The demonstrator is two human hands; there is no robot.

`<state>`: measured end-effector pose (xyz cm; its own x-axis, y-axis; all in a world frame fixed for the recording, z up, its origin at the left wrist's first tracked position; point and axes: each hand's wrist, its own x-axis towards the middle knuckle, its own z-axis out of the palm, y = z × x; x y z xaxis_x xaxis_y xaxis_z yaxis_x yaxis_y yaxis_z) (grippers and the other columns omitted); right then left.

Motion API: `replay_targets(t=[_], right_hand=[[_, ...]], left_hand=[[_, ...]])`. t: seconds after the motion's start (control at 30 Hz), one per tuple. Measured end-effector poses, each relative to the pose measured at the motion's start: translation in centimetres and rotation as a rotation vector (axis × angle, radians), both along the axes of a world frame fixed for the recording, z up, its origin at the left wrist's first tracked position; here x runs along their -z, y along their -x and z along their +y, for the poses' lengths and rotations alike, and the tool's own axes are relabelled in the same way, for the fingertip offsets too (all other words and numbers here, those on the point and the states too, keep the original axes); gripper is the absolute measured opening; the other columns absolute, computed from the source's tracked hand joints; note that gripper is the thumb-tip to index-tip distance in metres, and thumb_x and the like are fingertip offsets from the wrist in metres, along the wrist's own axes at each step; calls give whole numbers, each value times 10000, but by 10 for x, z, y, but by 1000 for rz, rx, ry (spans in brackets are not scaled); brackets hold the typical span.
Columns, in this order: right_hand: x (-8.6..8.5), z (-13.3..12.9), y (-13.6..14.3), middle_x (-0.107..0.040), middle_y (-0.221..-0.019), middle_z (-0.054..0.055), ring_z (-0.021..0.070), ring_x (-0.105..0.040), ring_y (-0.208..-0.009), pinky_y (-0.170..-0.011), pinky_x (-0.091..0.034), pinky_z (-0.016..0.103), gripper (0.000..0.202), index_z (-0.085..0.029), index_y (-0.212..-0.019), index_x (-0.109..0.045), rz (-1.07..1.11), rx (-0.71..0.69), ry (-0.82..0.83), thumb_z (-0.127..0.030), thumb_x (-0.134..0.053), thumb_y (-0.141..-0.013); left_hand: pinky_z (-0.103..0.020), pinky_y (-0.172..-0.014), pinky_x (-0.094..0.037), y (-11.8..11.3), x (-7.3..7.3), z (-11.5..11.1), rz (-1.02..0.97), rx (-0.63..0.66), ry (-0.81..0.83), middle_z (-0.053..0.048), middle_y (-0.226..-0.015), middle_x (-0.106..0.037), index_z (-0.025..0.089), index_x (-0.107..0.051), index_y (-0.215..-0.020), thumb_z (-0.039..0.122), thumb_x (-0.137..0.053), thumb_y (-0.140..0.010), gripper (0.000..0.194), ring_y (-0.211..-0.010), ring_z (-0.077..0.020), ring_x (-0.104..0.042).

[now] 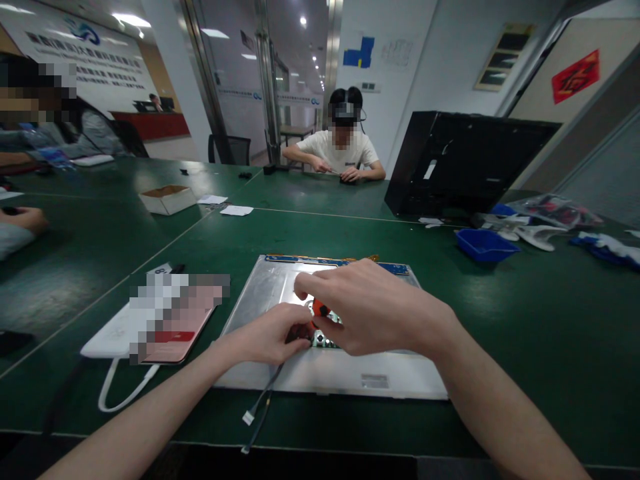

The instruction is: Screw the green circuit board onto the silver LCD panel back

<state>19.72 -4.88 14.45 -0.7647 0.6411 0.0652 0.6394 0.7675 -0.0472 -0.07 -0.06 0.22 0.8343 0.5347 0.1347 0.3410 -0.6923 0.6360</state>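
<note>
A flat silver display panel (260, 293) lies on the green table, with a blue circuit strip (340, 263) along its far edge. On its middle sits a small circuit board (325, 339), largely covered by my hands. My right hand (370, 307) is closed around the orange and black handle of a screwdriver (321, 308) held above the board; its tip is hidden. Close beside it, my left hand (275, 333) has its fingers curled at the board's left side, and what they pinch is hidden. Dark cables (270, 387) with white plugs run from under the left hand past the panel's near edge.
Left of the panel lie a white power bank (113, 330) and a phone (180, 333), with a white cable (105, 393). A cardboard box (167, 200), a blue tray (486, 245) and a black monitor (460, 163) stand farther off. People sit across and at left.
</note>
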Motion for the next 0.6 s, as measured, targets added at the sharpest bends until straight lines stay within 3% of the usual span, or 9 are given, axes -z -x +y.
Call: replay_targets(t=[0.37, 0.6], right_hand=[[5, 3, 0, -706, -802, 28, 152, -579, -625, -508, -204, 280, 141, -200, -1019, -557, -24, 69, -80, -286, -541, -907], [2, 1, 1, -708, -869, 30, 142, -581, -644, -498, -226, 276, 146, -191, -1031, -524, -14, 32, -31, -263, -545, -906]], left_hand=[[-255, -586, -409, -4, -4, 0, -17, 31, 9, -21, -760, -634, 157, -612, -876, 191, -573, -823, 73, -625, -147, -546], [-280, -623, -420, -3, -3, 1, 28, 31, 20, -32, -780, -648, 158, -620, -857, 183, -572, -829, 61, -687, -178, -585]])
